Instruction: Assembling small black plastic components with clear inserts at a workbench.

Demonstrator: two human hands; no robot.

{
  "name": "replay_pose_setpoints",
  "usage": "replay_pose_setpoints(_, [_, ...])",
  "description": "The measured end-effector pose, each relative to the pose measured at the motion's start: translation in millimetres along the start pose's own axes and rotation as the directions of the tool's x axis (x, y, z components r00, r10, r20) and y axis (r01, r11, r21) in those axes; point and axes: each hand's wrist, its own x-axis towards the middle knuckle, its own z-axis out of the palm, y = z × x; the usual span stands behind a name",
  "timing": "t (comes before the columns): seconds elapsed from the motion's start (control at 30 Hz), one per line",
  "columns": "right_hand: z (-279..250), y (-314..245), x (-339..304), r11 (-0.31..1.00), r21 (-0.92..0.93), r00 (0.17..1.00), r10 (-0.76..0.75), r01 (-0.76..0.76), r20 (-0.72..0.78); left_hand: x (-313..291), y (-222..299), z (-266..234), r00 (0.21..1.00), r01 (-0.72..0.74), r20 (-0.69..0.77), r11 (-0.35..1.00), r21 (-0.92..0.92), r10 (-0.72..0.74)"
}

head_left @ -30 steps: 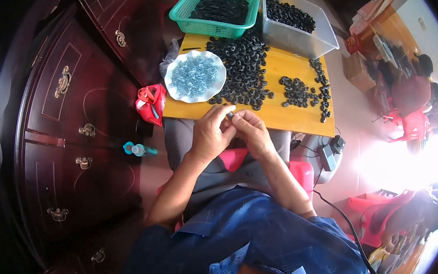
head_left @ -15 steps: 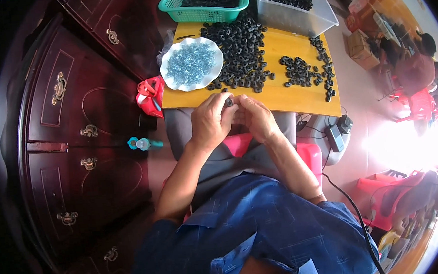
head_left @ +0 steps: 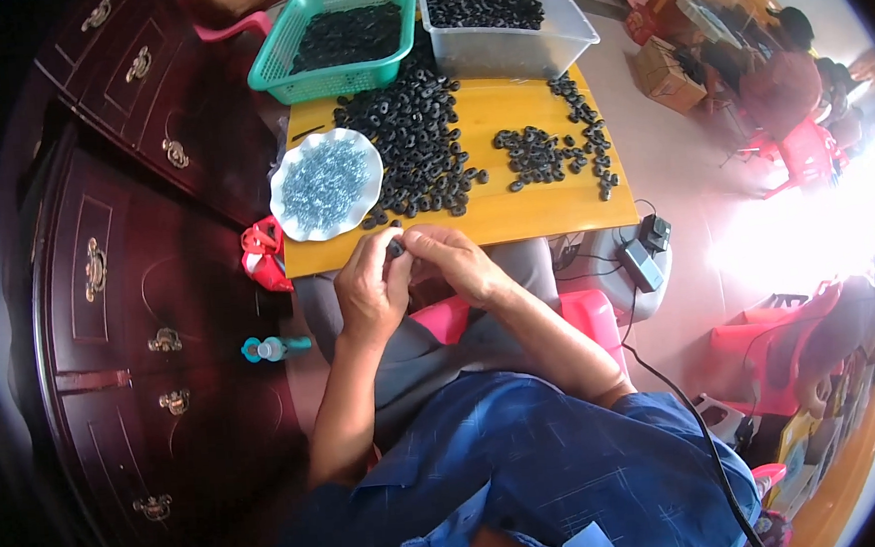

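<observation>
My left hand (head_left: 366, 290) is closed, with a small black oval part (head_left: 395, 247) pinched between thumb and forefinger. Against it, my right hand (head_left: 460, 265) has its thumb and fingers pressed together; whatever is in their tips is too small to make out. Both hands meet at the near edge of a yellow table (head_left: 514, 209). Just beyond them spreads a large pile of similar black parts (head_left: 409, 140). Left of that pile stands a white scalloped plate (head_left: 375, 164) heaped with small clear bluish pieces (head_left: 324, 185).
At the table's back are a green basket (head_left: 336, 82) and a clear bin (head_left: 514, 48), both holding black parts. A smaller cluster of black parts (head_left: 535, 155) lies right. Dark cabinets (head_left: 157, 281) flank the left. A black cable (head_left: 680, 394) passes my right side. People sit farther right.
The whole view has shifted, so the table and its contents appear lower and farther left. My hands stay together at the near edge, the black part still in my left.
</observation>
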Motion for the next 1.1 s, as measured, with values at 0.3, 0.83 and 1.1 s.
replay_pose_setpoints(0.3, [9.4,-12.3,-1.6,0.995,-0.069,0.997,-0.075,0.076,0.015,2.2,-1.5,4.3,0.998,-0.067,-0.009,0.993,0.097,0.068])
replay_pose_setpoints(0.83, [-10.2,-15.5,-0.5,0.956,-0.277,0.993,-0.07,0.095,0.1,1.0,-0.8,12.2,0.997,-0.06,0.059,0.994,0.093,0.055])
replay_pose_setpoints(1.1, [-39.3,-53.2,23.6,0.8,-0.573,0.966,-0.253,0.175,-0.058,1.4,-3.6,4.0,0.998,0.055,-0.038,0.998,-0.032,-0.056])
